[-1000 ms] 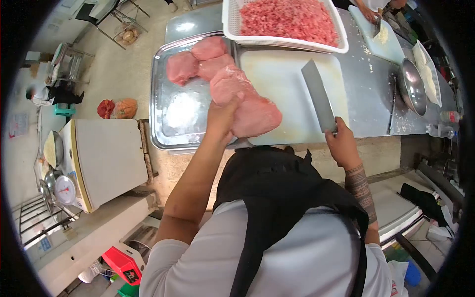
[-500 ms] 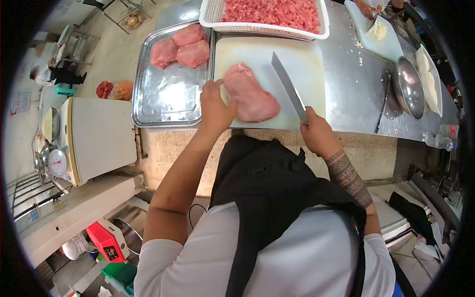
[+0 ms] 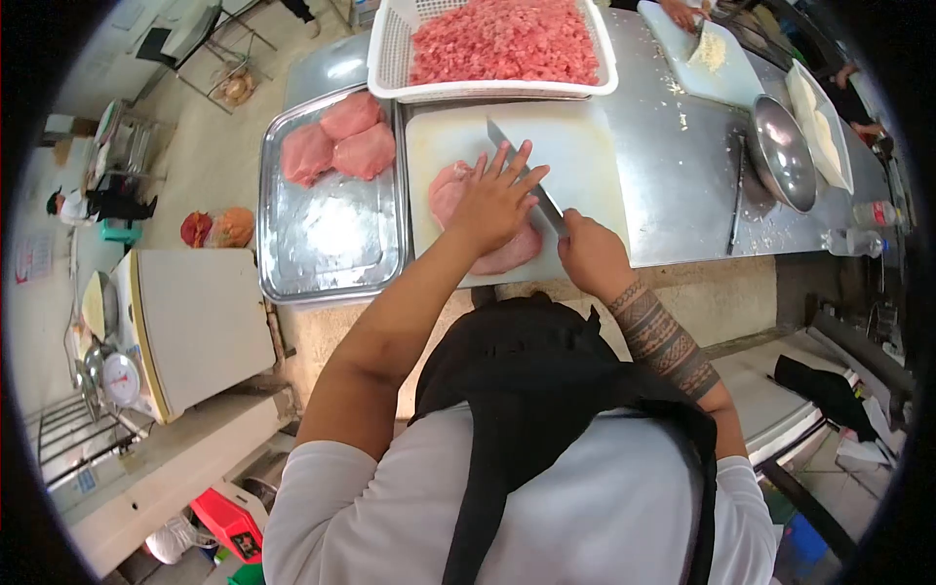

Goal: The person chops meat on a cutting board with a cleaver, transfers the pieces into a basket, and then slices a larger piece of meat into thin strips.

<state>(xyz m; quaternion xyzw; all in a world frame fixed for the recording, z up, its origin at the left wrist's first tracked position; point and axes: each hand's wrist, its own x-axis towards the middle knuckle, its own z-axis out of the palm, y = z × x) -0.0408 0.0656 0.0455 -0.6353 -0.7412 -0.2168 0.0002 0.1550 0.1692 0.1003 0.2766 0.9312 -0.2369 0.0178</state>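
A thick slab of pale pink raw meat [image 3: 512,255] lies on the white cutting board [image 3: 597,180] near the table's front edge. My left hand [image 3: 490,208] rests flat over it with the fingers spread, hiding its middle. My right hand [image 3: 595,255] is closed around the handle of a long knife [image 3: 550,209]. Its blade slants away to the upper left, along the right side of the meat and close to my left fingertips. Whether the edge touches the meat is hidden by my left hand.
Left of the board, a metal tray [image 3: 331,263] holds three pieces of meat [image 3: 363,152]. Behind the board stands a white basket [image 3: 492,95] of diced meat. At right are a metal bowl [image 3: 783,156], another thin tool [image 3: 737,200] and a co-worker's hand [image 3: 681,14] at a second board [image 3: 726,78].
My left hand has moved from the meat's left side onto its top, fingers spreading. The knife has come left, from beside the meat to against or over its right side. The view has shifted.
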